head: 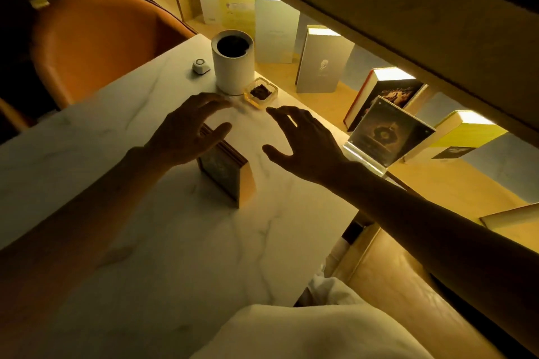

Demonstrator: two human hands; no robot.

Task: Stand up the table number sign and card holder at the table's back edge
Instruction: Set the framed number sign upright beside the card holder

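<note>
Hovering, fingers spread, gripping nothing: left hand above upright wooden block sign mid-table; right hand beside it. Acrylic card holder upright at marble table back edge, apparently placed. Sign probably needs moving back.

White grey-veined marble table, orange chair, white cylinder.

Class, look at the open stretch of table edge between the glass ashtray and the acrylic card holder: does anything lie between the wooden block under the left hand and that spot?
Nothing visible: bare marble lies between the wooden block and that edge.
</note>
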